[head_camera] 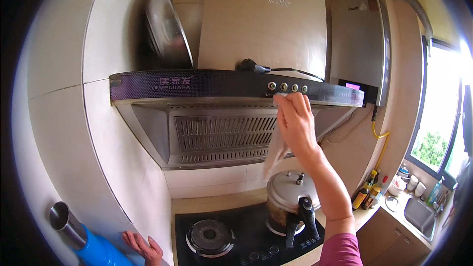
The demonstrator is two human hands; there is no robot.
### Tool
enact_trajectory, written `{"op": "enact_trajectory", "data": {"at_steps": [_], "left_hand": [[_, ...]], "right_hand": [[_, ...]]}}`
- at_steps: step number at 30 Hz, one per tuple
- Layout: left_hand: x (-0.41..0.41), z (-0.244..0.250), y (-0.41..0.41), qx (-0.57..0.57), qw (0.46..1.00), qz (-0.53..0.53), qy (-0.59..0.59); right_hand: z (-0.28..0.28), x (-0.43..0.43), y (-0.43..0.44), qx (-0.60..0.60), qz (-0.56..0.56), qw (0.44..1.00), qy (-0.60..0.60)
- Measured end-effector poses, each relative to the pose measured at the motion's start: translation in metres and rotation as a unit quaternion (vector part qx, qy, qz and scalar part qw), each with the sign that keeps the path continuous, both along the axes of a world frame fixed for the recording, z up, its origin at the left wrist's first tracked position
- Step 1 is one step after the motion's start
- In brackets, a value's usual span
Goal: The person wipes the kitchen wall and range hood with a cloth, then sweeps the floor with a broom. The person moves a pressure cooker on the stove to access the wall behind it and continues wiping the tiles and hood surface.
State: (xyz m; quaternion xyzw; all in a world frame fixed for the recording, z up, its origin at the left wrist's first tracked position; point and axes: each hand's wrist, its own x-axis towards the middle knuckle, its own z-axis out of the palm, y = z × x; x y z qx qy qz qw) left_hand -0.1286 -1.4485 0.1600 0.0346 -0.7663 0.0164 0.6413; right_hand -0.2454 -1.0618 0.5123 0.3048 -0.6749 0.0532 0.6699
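Observation:
My right hand (297, 122) grips a pale, thin cloth (275, 151) and presses it to the lower front edge of the range hood (221, 87), just under its row of round buttons (288, 87). The cloth hangs down in front of the slotted filter panel (225, 131). At the lower left, my left hand (143, 246) is empty, its fingers spread beside the tiled wall. A pressure cooker (292, 192) with a metal lid and black handles stands on the right burner of the black gas hob (244, 229).
A metal basin (168, 26) and a black plug (253, 66) with its cable rest on the hood. Bottles (364, 194) stand right of the cooker, near a sink (419, 216). A metal tube in a blue holder (99, 247) is at the lower left. A water heater (356, 40) hangs at right.

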Motion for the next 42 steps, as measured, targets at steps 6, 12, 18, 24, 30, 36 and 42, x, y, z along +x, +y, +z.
{"op": "enact_trajectory", "data": {"at_steps": [6, 12, 18, 24, 30, 36, 42], "left_hand": [[0.001, -0.004, 0.0, 0.009, 1.0, -0.003, 0.011], [-0.004, -0.005, 0.002, 0.01, 1.0, -0.006, 0.017], [-0.005, -0.005, 0.0, 0.014, 0.999, -0.008, 0.028], [-0.01, -0.001, 0.003, -0.004, 0.998, -0.029, 0.049], [-0.009, 0.001, 0.005, -0.001, 0.998, -0.028, 0.057], [-0.007, 0.005, 0.007, -0.005, 0.999, -0.007, 0.04], [0.003, 0.009, 0.011, 0.011, 1.0, 0.006, 0.006]], "right_hand": [[0.024, 0.018, -0.021, -0.025, 0.021, 0.998, 0.05], [0.03, -0.003, -0.09, -0.027, 0.022, 0.995, 0.096], [0.022, -0.005, -0.148, 0.061, 0.148, 0.984, 0.082], [0.002, -0.013, -0.105, 0.055, 0.15, 0.986, 0.055], [-0.098, -0.027, -0.092, -0.236, 0.385, 0.811, -0.373], [-0.209, -0.021, -0.114, -0.387, 0.642, 0.274, -0.603], [-0.227, -0.002, -0.172, -0.368, 0.728, 0.022, -0.578]]}}
